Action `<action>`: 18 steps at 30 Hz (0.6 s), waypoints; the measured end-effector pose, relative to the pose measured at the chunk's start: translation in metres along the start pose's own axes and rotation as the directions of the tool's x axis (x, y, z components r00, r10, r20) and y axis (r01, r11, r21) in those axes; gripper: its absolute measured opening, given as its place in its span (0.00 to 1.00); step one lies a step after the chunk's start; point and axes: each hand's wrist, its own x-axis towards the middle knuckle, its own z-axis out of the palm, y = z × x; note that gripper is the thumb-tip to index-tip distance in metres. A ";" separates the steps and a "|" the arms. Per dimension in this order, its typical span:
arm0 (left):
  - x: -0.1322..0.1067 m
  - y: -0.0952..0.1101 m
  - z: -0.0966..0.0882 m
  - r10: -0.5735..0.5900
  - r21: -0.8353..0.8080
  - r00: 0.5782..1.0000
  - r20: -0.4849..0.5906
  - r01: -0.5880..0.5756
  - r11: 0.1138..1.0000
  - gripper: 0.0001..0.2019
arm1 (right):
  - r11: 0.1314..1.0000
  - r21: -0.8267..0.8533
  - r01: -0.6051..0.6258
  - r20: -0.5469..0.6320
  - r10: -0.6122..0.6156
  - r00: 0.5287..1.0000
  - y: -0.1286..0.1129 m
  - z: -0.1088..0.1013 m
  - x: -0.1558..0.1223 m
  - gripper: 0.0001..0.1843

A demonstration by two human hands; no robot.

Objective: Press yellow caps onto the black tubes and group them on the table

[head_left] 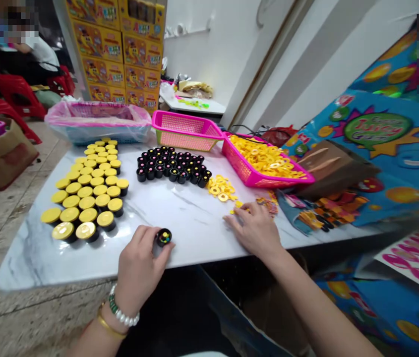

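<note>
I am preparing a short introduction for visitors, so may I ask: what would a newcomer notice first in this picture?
Probably the yellow-topped cups, grouped on the left of the white table. Next might come the pink basket heaped with yellow pieces toward the right, and the cluster of black cups in the middle. Nearest, the left hand holds a single cup near the front edge.

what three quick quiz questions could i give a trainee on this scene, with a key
1. True or false: the left hand holds an open black cup.
2. The yellow-topped cups stand: (a) in the pink basket; (b) on the table; (c) on the floor.
3. Which hand is nearer the small pile of yellow rings?

Key: 1 true; 2 b; 3 the right hand.
</note>
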 end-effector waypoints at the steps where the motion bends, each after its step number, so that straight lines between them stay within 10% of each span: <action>1: 0.000 0.001 0.000 -0.009 0.003 1.000 0.010 0.009 1.000 0.09 | 0.998 0.002 0.058 -0.001 -0.058 0.998 -0.004 0.002 -0.009 0.22; 6: 0.001 0.002 0.001 -0.017 0.038 1.000 0.015 0.016 0.999 0.09 | 0.964 0.175 0.200 -0.019 -0.200 0.980 -0.046 -0.001 -0.033 0.25; 12: 0.000 0.000 0.002 0.017 0.031 1.000 0.005 -0.017 0.999 0.10 | 0.882 0.356 0.307 0.055 -0.348 0.936 -0.045 -0.010 0.008 0.20; 18: 0.000 0.001 0.002 0.000 0.048 1.000 0.013 -0.001 0.999 0.10 | 0.842 0.385 0.377 0.350 -0.512 0.785 -0.032 -0.023 0.046 0.08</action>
